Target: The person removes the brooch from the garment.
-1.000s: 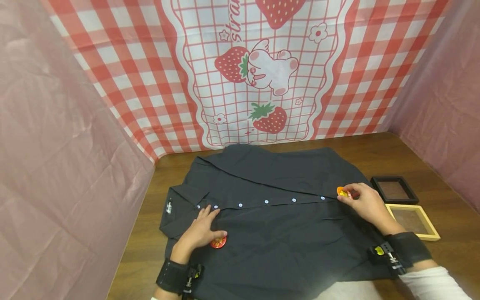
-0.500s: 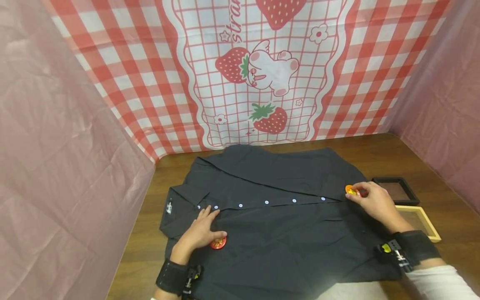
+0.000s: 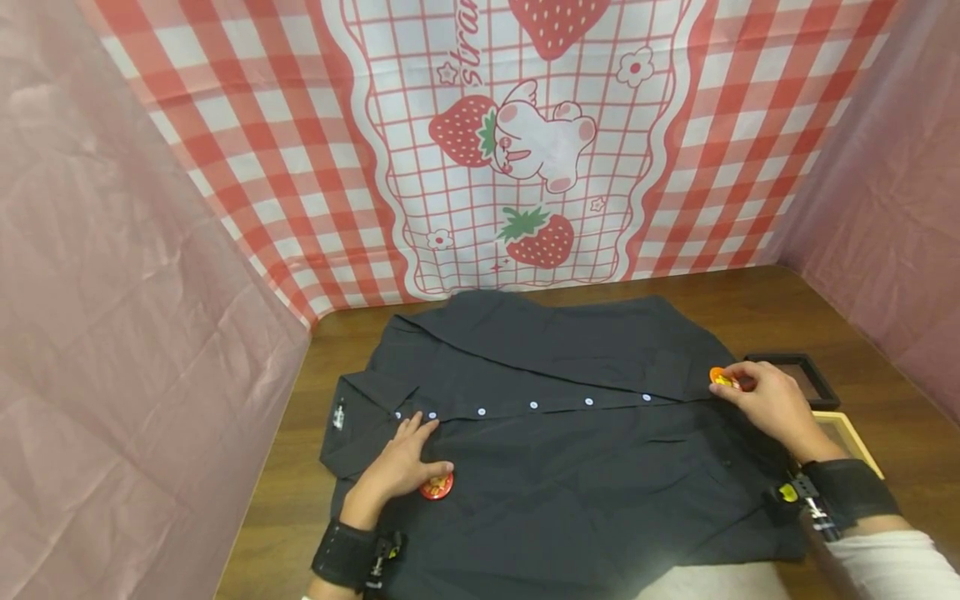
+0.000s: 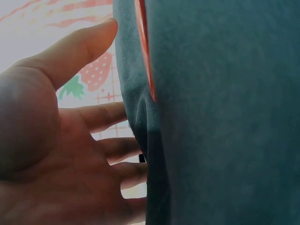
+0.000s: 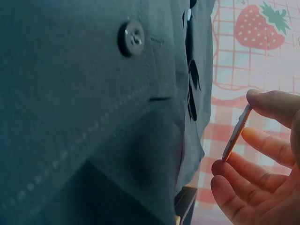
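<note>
A dark button-up shirt [image 3: 555,467] lies spread on the table, its collar to the left and a row of white buttons across the middle. My left hand [image 3: 401,462] rests on it near the collar with fingers spread. Beside the thumb is a red round badge [image 3: 437,488] on the cloth; the left wrist view shows only its edge. At the shirt's hem end, my right hand [image 3: 772,400] pinches an orange-and-yellow round badge [image 3: 718,377] between thumb and fingers. In the right wrist view that badge [image 5: 237,131] appears edge-on, with a gap between it and the fabric.
A black frame [image 3: 825,385] and a light wooden frame [image 3: 858,446] lie at the right, partly behind the right hand and wrist. A checked strawberry cloth [image 3: 300,150] hangs behind the brown table [image 3: 277,467], and pink cloth [image 3: 135,333] hangs at both sides.
My right hand has moved right with the orange badge, from near the last visible button toward the shirt's edge and the frames. The left hand has stayed in place.
</note>
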The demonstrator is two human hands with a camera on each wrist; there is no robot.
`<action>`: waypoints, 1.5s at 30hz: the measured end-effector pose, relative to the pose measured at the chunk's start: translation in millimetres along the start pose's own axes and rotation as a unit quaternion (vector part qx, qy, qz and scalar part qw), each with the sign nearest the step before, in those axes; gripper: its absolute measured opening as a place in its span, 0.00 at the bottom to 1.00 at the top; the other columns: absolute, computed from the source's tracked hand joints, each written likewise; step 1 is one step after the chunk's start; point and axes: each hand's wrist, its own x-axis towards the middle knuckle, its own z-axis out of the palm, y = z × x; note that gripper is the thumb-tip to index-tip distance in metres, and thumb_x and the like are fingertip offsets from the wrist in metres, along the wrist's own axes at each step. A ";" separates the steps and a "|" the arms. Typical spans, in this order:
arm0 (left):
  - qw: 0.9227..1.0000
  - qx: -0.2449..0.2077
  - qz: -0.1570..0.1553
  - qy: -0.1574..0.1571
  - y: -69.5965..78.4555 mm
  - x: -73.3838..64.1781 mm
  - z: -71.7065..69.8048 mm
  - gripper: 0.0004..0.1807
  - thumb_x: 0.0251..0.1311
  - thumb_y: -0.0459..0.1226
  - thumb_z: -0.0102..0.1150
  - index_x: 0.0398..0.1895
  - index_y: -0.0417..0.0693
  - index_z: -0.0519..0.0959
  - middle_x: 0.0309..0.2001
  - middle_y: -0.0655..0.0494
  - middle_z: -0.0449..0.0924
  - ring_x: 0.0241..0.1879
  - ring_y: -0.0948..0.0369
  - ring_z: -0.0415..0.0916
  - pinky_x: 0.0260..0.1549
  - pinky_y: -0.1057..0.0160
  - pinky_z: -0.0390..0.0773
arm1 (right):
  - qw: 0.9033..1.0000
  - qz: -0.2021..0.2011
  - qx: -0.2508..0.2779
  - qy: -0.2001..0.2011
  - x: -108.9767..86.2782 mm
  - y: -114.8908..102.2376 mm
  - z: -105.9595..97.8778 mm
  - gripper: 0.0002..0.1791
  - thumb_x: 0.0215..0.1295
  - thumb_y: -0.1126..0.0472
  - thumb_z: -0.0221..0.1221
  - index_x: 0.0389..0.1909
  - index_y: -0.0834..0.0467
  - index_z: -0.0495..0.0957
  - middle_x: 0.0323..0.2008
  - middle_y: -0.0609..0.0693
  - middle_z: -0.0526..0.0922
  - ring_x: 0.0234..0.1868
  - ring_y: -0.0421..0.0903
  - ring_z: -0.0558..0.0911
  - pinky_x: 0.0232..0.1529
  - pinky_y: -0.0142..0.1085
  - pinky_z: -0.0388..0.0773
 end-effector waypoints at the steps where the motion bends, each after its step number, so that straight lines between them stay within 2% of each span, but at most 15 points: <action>1: 1.000 -0.001 0.000 0.000 -0.1 -0.1 -0.1 0.42 0.54 0.48 0.69 0.70 0.42 0.65 0.75 0.36 0.52 0.75 0.39 0.46 0.69 0.34 0.52 | 1.000 0.000 -0.001 0.001 0.1 1.2 -0.9 0.21 0.57 0.54 0.68 0.42 0.68 0.80 0.34 0.67 0.82 0.34 0.62 0.81 0.30 0.47 0.73; 7: 1.000 0.001 -0.006 -0.003 0.0 -0.4 -0.3 0.42 0.54 0.48 0.69 0.70 0.43 0.65 0.75 0.37 0.51 0.75 0.39 0.46 0.69 0.34 0.52 | 1.000 0.010 -0.008 -0.006 1.9 9.6 -4.5 0.23 0.58 0.52 0.68 0.43 0.68 0.80 0.34 0.67 0.83 0.34 0.62 0.81 0.29 0.46 0.71; 14: 1.000 -0.004 -0.005 -0.001 0.0 -1.0 -0.2 0.42 0.54 0.48 0.69 0.70 0.43 0.65 0.75 0.37 0.51 0.75 0.39 0.46 0.69 0.34 0.52 | 0.999 0.019 -0.016 -0.030 5.2 12.5 -11.3 0.26 0.61 0.50 0.65 0.46 0.70 0.78 0.36 0.68 0.82 0.36 0.63 0.80 0.31 0.50 0.72; 21: 1.000 -0.003 -0.002 0.003 -0.6 -0.5 -0.8 0.42 0.54 0.48 0.69 0.70 0.43 0.65 0.75 0.37 0.52 0.75 0.39 0.46 0.69 0.34 0.52 | 0.999 0.022 -0.018 -0.028 8.6 18.3 -13.7 0.25 0.61 0.50 0.65 0.45 0.70 0.79 0.35 0.69 0.83 0.36 0.64 0.81 0.31 0.51 0.72; 31: 1.000 -0.008 0.002 0.003 -0.5 0.1 0.0 0.41 0.54 0.47 0.68 0.70 0.42 0.65 0.75 0.37 0.51 0.76 0.39 0.45 0.70 0.35 0.51 | 0.998 0.047 -0.020 -0.044 9.9 34.0 -16.0 0.30 0.64 0.48 0.62 0.50 0.73 0.76 0.41 0.74 0.81 0.39 0.69 0.80 0.32 0.54 0.74; 38: 1.000 0.005 0.003 0.013 0.9 1.1 0.1 0.41 0.53 0.47 0.69 0.69 0.41 0.66 0.75 0.36 0.53 0.75 0.38 0.46 0.69 0.35 0.52 | 0.997 0.050 -0.030 -0.049 10.3 41.0 -19.4 0.28 0.65 0.49 0.61 0.48 0.73 0.75 0.39 0.73 0.81 0.37 0.68 0.79 0.32 0.55 0.73; 45: 1.000 0.003 -0.001 0.008 -0.4 0.2 1.1 0.41 0.54 0.48 0.69 0.69 0.41 0.66 0.75 0.36 0.53 0.75 0.39 0.46 0.70 0.36 0.52 | 0.997 0.052 -0.041 -0.048 8.2 48.6 -17.8 0.28 0.64 0.48 0.62 0.46 0.73 0.77 0.37 0.72 0.82 0.35 0.67 0.80 0.30 0.54 0.73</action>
